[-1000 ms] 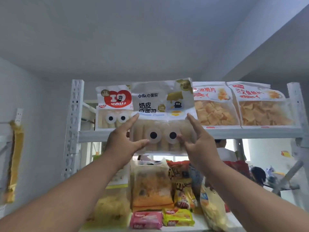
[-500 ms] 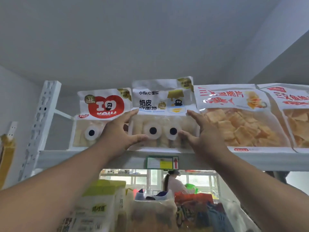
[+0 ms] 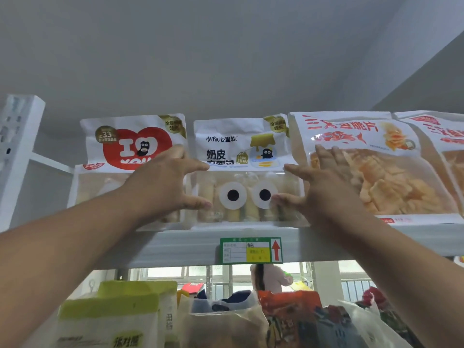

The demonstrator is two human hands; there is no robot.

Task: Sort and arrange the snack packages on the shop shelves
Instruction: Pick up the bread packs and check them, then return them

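Both your hands are up on the middle bread pack on the top shelf.

Bread pack (image 3: 244, 172) with the two cartoon eyes stands upright on the top shelf (image 3: 175, 244), between the red-heart bread pack (image 3: 108, 156) on its left and the crisps bag (image 3: 391, 177) on its right; it sits just beside both. Your left hand (image 3: 163, 182) frames its left edge, fingers (image 3: 198, 204) spread, thumb and forefinger tips touching the pack. Your right hand (image 3: 324, 187) frames the right edge the same way, fingers spread, the outer ones lying over the crisps bag. Neither hand curls round anything. A second crisps bag (image 3: 449, 146) is at far right. Green price tag (image 3: 251, 250) is on the shelf lip below the pack. More snack bags (image 3: 226, 322) sit on the lower level.
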